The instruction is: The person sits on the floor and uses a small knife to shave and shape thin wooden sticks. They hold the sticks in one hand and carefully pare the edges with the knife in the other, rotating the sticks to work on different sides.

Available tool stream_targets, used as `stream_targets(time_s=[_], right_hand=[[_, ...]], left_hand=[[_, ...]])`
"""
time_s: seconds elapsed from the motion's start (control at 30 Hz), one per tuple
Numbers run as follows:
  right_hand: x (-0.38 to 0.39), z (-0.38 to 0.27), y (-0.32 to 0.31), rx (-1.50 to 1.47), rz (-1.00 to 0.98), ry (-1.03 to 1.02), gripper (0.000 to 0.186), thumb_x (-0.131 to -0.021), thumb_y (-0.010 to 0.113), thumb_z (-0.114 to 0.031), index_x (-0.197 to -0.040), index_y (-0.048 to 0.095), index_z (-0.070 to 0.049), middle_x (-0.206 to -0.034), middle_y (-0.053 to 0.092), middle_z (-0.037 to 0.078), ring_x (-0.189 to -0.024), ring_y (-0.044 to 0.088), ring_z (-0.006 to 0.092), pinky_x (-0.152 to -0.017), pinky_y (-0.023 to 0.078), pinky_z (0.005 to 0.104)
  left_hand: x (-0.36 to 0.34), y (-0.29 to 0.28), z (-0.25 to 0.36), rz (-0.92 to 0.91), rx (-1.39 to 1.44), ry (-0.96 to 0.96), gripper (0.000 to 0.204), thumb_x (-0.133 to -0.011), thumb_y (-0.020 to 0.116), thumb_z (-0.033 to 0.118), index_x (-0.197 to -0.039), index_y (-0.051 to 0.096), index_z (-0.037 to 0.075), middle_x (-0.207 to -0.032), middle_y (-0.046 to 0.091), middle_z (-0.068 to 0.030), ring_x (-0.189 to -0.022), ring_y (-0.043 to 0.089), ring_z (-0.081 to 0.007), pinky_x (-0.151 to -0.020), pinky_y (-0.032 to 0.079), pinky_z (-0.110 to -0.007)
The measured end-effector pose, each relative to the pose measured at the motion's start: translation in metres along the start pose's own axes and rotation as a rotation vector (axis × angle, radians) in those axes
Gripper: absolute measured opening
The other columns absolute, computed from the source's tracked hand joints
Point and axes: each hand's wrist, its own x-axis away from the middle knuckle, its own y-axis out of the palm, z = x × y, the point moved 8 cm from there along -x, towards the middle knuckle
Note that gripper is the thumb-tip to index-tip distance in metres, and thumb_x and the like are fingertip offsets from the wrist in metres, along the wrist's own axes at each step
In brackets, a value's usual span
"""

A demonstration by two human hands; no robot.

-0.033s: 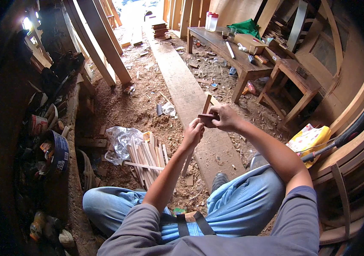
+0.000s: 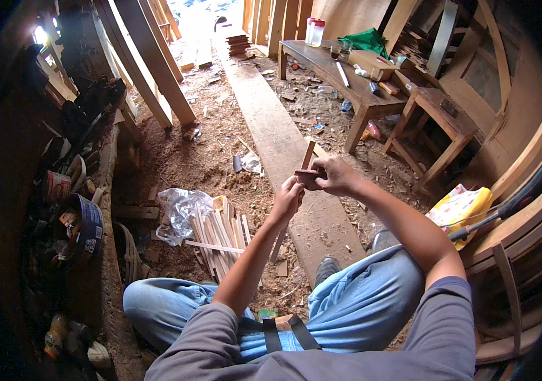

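While sitting over the sawdust floor [image 2: 201, 159], the person is gripping a thin wooden strip [image 2: 307, 154].
Left hand [image 2: 287, 198] fingers are closing round its lower part, right hand [image 2: 334, 175] fingers pressing a small dark block [image 2: 309, 177] against it; a yellow package [image 2: 460, 207] is lying right.

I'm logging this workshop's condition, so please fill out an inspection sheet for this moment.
Surface: dirt floor covered in sawdust, long plank lying across it.
Job's things: thin wood strip held up, small dark block against it.
Clutter: pile of strips, plastic bag, cans at left.
Hands: left hand grips the strip; right hand holds the block.
Cables: nothing seen.
Surroundings: bench with jar, stool, leaning boards.
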Motion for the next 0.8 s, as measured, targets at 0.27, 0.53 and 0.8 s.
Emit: stream_targets(time_s=[0.27, 0.53, 0.8], right_hand=[[0.0, -0.006, -0.003, -0.009, 0.005, -0.016, 0.014, -0.076, 0.063, -0.009, -0.085, 0.065, 0.001, -0.079, 0.066, 0.023, -0.074, 0.066, 0.0384, -0.067, 0.051, 0.0443], [0.0, -0.008, -0.002, 0.036, 0.026, -0.065, 0.012, -0.078, 0.063, -0.011, -0.086, 0.065, -0.002, -0.079, 0.066, 0.021, -0.077, 0.067, 0.0396, -0.068, 0.052, 0.0455], [0.001, -0.006, -0.009, 0.139, 0.059, 0.001, 0.014, -0.083, 0.067, -0.02, -0.083, 0.064, -0.007, -0.079, 0.067, 0.017, -0.077, 0.068, 0.0383, -0.066, 0.052, 0.0477]], left_hand=[[0.001, 0.0, 0.004, 0.002, 0.031, 0.018, 0.006, -0.092, 0.049, 0.017, -0.09, 0.052, 0.012, -0.064, 0.042, 0.0059, -0.048, 0.036, -0.004, -0.041, 0.028, -0.022], [0.001, -0.001, 0.005, 0.007, 0.044, 0.033, 0.005, -0.093, 0.048, 0.016, -0.091, 0.052, 0.013, -0.066, 0.042, 0.0066, -0.048, 0.035, -0.0037, -0.041, 0.027, -0.022], [-0.002, -0.008, -0.007, 0.051, -0.024, -0.018, 0.013, -0.101, 0.045, 0.024, -0.1, 0.053, 0.014, -0.07, 0.043, 0.0067, -0.052, 0.036, -0.0044, -0.043, 0.027, -0.023]])
